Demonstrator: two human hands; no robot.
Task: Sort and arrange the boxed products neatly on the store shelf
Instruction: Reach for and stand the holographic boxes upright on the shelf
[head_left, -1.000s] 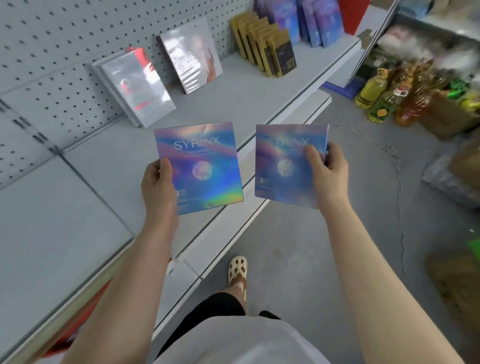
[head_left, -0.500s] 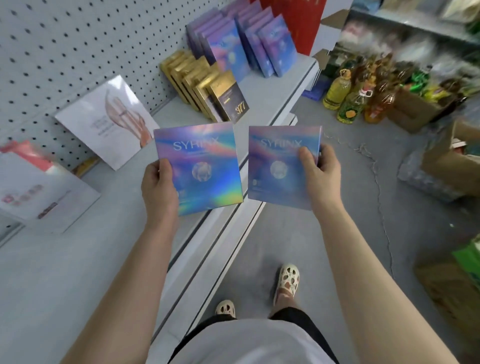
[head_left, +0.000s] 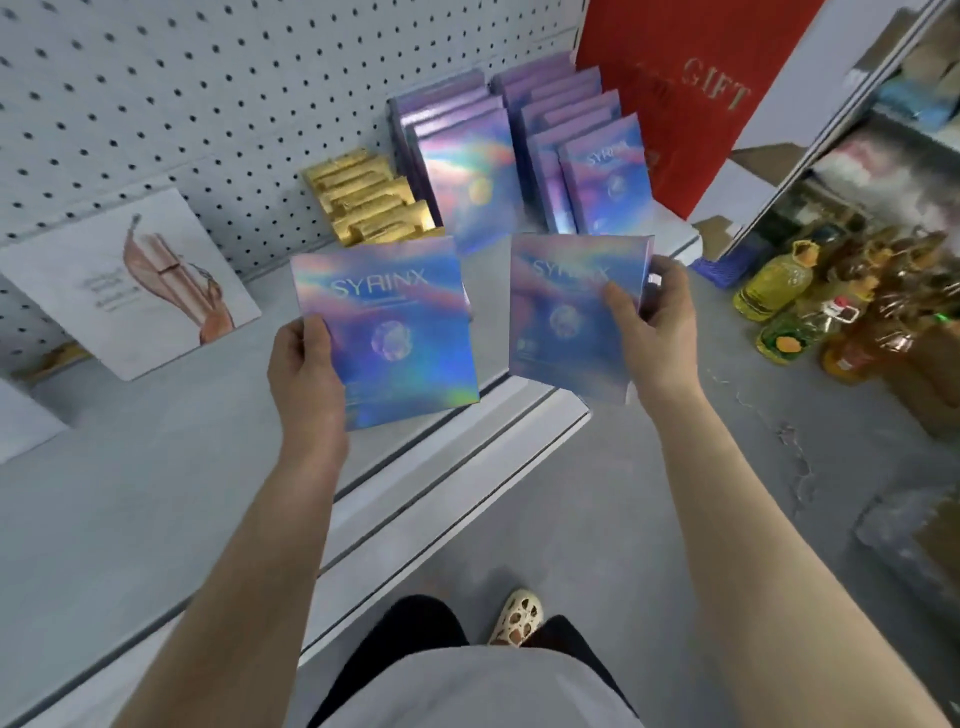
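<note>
My left hand (head_left: 306, 374) grips a flat holographic blue "SYRINX" box (head_left: 395, 332) by its lower left corner. A second matching SYRINX box (head_left: 561, 312) is held in my right hand (head_left: 654, 332) by its right edge. Both boxes face me, side by side and apart, above the front edge of the grey shelf (head_left: 156, 493). Behind them stand two rows of the same holographic boxes (head_left: 519, 161), upright against the pegboard. Left of those rows is a row of gold boxes (head_left: 369, 202).
A white box with a pink figure (head_left: 135, 280) leans on the pegboard at left. A red gift bag (head_left: 675, 88) stands at the shelf's right end. Oil bottles (head_left: 779, 291) and cartons crowd the floor at right. My foot (head_left: 519, 616) is by the shelf base.
The view has swung right along the shelf: the stacked holographic and gold boxes are now closer, right behind the two held boxes. Both hands keep the same grip.
</note>
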